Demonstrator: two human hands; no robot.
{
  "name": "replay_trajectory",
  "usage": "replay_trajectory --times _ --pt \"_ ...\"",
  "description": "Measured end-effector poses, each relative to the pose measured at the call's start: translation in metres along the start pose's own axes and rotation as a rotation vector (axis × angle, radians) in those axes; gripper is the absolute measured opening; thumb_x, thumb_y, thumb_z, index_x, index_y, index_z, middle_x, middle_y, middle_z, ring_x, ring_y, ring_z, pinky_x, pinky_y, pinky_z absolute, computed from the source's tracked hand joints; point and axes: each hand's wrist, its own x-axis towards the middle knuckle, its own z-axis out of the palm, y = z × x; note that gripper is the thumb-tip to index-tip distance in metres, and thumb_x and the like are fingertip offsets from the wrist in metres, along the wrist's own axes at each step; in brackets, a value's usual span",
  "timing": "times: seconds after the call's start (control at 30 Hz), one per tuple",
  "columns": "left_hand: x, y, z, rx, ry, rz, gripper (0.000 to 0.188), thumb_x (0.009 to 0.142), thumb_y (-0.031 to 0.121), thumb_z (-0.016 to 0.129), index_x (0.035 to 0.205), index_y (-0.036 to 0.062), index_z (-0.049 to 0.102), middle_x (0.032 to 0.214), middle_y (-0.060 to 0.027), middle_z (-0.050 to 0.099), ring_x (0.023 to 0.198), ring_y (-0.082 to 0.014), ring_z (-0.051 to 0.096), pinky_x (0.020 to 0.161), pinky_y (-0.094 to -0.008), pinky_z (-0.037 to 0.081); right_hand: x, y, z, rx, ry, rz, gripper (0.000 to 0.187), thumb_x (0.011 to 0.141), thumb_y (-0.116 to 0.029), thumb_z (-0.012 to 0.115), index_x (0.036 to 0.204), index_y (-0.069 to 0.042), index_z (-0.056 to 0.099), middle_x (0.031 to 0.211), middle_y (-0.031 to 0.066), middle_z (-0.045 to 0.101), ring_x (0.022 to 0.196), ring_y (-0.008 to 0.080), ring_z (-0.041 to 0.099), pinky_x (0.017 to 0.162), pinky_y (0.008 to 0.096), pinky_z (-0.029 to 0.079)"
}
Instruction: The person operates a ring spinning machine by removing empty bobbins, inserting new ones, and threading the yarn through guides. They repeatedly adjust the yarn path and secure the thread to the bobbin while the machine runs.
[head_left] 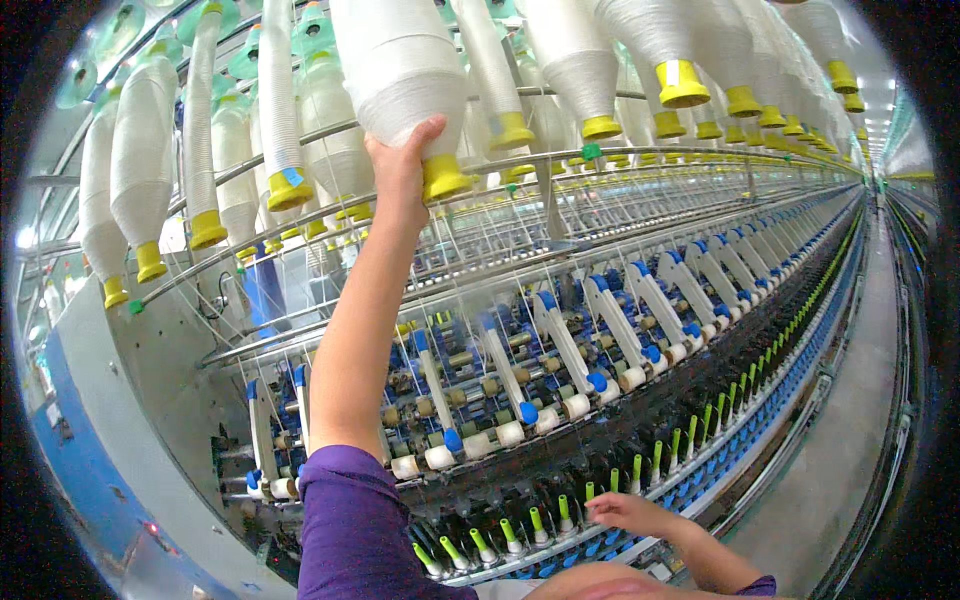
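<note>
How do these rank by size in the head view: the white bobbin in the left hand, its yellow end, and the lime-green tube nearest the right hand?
1. White bobbin, though the picture cuts off its top.
2. Yellow end.
3. Lime-green tube, perhaps looking smaller partly because it sits farther from the camera.

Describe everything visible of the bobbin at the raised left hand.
The bobbin is large, wound with white, yarn-like material, its broad body narrowing downward to a yellow, plastic-looking end. It appears to lean slightly, bottom toward the right, among similar bobbins; its top is outside the frame. The left hand grips its lower taper, thumb on the near side, other fingers hidden.
</note>
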Motion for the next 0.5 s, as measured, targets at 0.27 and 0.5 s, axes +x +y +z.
replay_trajectory --times 0.27,0.5 --pt "0.066 0.031 -0.006 0.447 0.063 0.150 0.069 0.063 0.023 0.075 0.118 0.0020 0.039 0.091 -0.0117 0.056 0.073 -0.0243 0.059 0.062 -0.0370 0.052 0.029 -0.105 -0.067 -0.340 -0.184 -0.331 0.036 0.088 -0.021 0.058 0.121 -0.008 0.051 0.103 0.0084 0.063 0.097 0.0156 0.059 0.086 0.0312 0.046" --pt "0.053 -0.002 -0.047 1.025 0.158 0.325 0.105 0.064 0.027 0.077 0.141 0.0078 0.008 0.116 -0.0183 0.048 0.099 -0.0260 0.054 0.079 -0.0416 0.046 0.059 -0.214 -0.082 -0.786 0.001 -0.950 0.030 0.082 -0.017 0.060 0.112 -0.009 0.059 0.107 0.0106 0.061 0.103 0.0258 0.055 0.092 0.0372 0.043"
